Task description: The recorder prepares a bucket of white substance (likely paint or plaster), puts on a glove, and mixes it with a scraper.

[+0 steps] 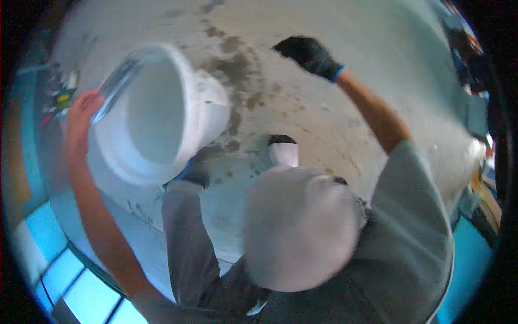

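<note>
A large white bucket [189, 97] is tipped toward me at the left, its wide mouth facing me. My bare left hand [86, 105] is closed at the left side of its rim. A long, flat, silvery-blue piece [116, 89] lies along that rim under my fingers; blur hides its exact kind. Over the floor to the right of the bucket, well apart from it, is my right hand [310, 55]. It wears a black glove with a blue cuff, and its fingers are drawn together. Whether anything small is in them cannot be seen.
Dark wet patches [234, 67] mark the grey concrete floor [356, 32]. My shoe [197, 175] is close to the bucket's base. A pale rounded form [302, 227] fills the lower middle. Blurred objects [477, 113] line the right edge; bright window panes [91, 294] are at lower left.
</note>
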Tool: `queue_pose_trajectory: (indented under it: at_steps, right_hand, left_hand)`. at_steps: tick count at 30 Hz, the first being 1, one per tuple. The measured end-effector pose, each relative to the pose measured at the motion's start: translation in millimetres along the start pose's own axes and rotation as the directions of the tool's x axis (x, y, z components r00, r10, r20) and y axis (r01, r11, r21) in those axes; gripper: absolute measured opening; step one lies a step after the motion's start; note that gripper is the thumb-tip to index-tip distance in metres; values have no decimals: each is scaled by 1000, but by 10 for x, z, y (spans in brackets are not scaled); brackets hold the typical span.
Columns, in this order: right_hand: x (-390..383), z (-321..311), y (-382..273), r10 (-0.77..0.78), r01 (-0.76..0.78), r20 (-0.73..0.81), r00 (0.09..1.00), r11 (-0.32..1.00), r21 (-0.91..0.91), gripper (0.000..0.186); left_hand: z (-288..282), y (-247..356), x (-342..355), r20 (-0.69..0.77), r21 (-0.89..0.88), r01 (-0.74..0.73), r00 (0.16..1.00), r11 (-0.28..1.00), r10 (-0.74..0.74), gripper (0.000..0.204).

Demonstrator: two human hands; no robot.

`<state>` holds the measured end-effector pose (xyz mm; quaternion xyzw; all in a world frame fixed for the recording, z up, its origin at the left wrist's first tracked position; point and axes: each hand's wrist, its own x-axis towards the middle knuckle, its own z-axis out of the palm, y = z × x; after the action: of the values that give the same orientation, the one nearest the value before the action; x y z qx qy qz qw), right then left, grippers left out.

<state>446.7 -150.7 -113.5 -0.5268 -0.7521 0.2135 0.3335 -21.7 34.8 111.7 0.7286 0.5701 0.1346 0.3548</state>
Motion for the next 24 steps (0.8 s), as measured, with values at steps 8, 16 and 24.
queue_pose_trajectory:
  at_steps: [8,16,24]
  right_hand:
    - [1318,-1529,-1735,-576,491,-122,808,773,-402,20]
    - [1316,-1734,-3014,-800,583,25,599,415,-699,42]
    - [1199,-1228,-3012,-813,543,97,575,290,-788,68]
  left_hand:
    - [188,-220,-468,-167,-187,-115,982,976,84,33]
    - [273,-318,-767,-282,-327,-59,959,943,-38,36]
    - [512,537,-999,-311,-227,-164,946,960,88,34]
